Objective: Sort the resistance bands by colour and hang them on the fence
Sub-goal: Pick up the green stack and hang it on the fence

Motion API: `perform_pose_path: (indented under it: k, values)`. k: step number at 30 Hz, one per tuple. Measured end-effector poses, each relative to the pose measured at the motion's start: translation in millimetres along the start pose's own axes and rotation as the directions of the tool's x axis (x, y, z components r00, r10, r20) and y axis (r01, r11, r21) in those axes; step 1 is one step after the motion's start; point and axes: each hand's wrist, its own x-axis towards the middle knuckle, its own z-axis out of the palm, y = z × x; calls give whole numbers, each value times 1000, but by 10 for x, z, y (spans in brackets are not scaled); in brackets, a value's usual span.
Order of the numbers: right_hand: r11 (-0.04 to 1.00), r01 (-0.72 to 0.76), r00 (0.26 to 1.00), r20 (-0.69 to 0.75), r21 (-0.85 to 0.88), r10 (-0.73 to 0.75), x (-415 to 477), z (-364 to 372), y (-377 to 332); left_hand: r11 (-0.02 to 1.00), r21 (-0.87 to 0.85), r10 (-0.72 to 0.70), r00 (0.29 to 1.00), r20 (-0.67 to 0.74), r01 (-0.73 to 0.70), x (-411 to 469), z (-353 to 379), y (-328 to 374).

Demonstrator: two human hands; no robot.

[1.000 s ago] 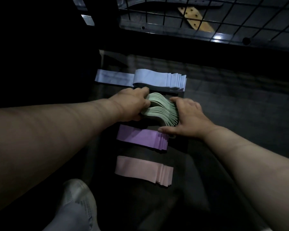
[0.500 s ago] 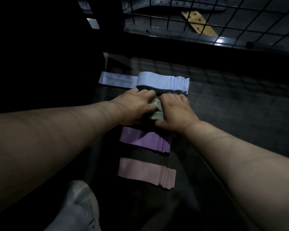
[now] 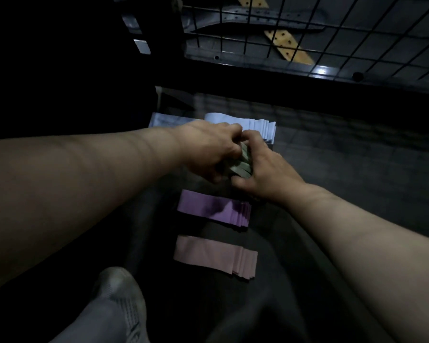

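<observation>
Green bands [image 3: 242,161] are bunched between the blue stack [image 3: 258,125] and the purple stack [image 3: 212,209] on the floor [image 3: 344,194], our left hand [image 3: 208,148] gripping their left side, our right hand [image 3: 266,169] curled round their right end. The fence [image 3: 307,26] stands straight ahead, beyond the blue stack, so we judge the lift goes forward and up.

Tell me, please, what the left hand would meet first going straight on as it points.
The left hand grips the green bands, so they come first; just beyond, probably the right hand.
</observation>
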Motion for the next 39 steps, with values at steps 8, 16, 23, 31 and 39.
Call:
perform_pose_path:
  k: [8, 16, 23, 31, 39]
  values:
    - [984, 95, 995, -32, 154, -91, -327, -374, -107, 999, 38, -15, 987, 158, 9, -112, -627, 259]
    - [996, 59, 997, 47, 65, -62, -697, -1183, -625, 961, -258, -57, 982, 182, 103, -638, -1446, 326]
    - [834, 60, 976, 143, 548, -164, -1220, -2065, -1347, 547, -837, 13, 999, 53, 37, -1352, -2107, 518]
    - [606, 12, 955, 171, 795, -243, -1990, -2886, -2014, 310, -892, 215, 938, -271, -329, -2178, -2803, 863]
    - [486, 162, 970, -47, 859, -240, -2684, -3098, -2420, 258, -829, -151, 826, -542, -497, -2782, -3181, 1337]
